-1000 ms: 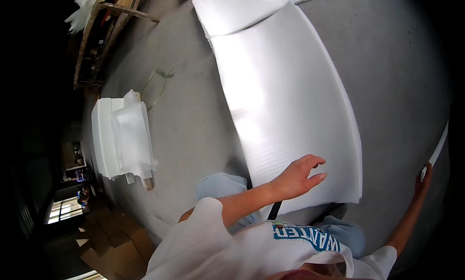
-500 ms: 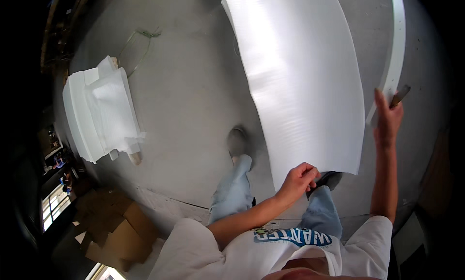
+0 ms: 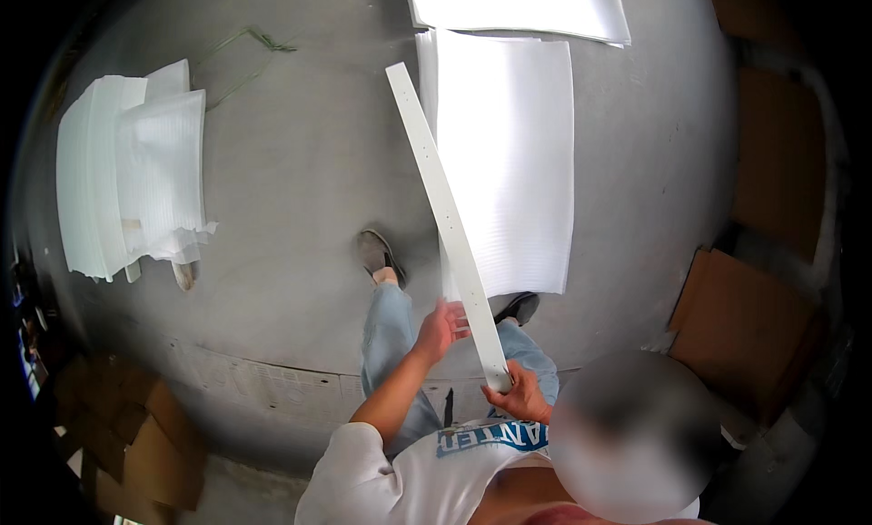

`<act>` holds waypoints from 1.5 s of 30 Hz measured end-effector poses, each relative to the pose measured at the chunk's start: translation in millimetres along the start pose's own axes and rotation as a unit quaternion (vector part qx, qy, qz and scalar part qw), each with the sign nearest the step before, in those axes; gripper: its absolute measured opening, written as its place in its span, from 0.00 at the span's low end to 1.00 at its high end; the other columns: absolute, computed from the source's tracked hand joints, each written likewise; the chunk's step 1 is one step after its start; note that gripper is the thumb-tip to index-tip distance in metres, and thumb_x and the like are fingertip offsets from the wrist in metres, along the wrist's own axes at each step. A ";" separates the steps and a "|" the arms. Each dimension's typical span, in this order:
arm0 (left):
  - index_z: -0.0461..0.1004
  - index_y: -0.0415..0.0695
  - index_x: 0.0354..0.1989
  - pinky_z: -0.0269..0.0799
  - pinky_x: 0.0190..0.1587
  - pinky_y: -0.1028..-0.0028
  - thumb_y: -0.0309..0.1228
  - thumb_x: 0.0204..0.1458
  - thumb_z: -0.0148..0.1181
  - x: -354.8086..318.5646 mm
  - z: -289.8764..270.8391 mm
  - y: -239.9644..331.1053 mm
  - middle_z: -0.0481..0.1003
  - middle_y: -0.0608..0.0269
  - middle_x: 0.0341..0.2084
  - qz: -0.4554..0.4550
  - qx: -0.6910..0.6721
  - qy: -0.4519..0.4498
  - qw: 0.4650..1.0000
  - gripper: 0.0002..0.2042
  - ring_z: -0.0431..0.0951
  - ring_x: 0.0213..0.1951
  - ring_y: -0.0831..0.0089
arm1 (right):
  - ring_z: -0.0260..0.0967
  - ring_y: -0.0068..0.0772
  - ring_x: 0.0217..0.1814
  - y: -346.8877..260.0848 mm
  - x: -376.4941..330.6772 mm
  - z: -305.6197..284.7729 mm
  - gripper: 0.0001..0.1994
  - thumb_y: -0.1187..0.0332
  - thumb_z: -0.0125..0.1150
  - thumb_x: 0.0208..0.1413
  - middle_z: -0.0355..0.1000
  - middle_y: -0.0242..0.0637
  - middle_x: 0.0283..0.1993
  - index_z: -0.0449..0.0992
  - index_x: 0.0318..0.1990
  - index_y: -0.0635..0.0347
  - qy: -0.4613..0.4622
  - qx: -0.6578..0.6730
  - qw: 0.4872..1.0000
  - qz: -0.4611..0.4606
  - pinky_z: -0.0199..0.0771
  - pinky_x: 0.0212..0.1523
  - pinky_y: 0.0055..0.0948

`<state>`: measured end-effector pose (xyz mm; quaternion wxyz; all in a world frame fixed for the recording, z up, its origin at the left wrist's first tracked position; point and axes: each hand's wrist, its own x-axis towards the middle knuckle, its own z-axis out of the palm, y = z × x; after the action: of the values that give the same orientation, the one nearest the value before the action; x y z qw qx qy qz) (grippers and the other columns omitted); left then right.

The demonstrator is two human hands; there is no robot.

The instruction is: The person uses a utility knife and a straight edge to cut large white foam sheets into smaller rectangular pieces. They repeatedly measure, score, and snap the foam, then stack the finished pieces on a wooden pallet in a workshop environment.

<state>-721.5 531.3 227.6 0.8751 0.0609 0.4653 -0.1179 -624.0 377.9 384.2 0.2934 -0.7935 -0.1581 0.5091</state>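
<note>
A long, narrow white board (image 3: 451,225) with small holes along its face slants from near my body up over the left edge of a stack of white foam sheets (image 3: 518,162). My right hand (image 3: 522,393) grips the board's lower end, thumb near its tip; some fingers are hidden. My left hand (image 3: 442,331) is beside the board's left edge, a little higher up, with its fingers apart. The fingertips reach the edge; whether they press on it I cannot tell. Both feet stand on the grey floor, one shoe close to the stack's near edge.
More white sheets (image 3: 522,3) lie beyond the stack. On the left rests a pile of white boards and foam wrap (image 3: 132,175), with a green strap (image 3: 263,39) behind it. Cardboard lies at lower left (image 3: 163,461) and on the right (image 3: 745,325). A blurred round patch covers the lower right.
The white board has come from the right side across to my front, tilted over the sheets. My left hand has opened and moved to its edge. The dark-tipped tool by my right hand no longer shows.
</note>
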 end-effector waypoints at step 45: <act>0.70 0.45 0.41 0.72 0.34 0.67 0.49 0.59 0.51 -246.7 52.4 778.8 0.75 0.65 0.35 0.253 0.051 0.097 0.961 0.19 0.75 0.32 0.73 | 0.77 0.42 0.29 -823.5 451.3 -67.8 0.18 0.69 0.68 0.44 0.76 0.50 0.30 0.68 0.40 0.68 -0.072 -0.192 0.924 -0.322 0.77 0.31 0.33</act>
<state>-607.8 1308.3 459.1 0.8225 0.2325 0.5110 0.0907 -328.7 1245.9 598.4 0.2712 -0.7022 -0.5205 0.4030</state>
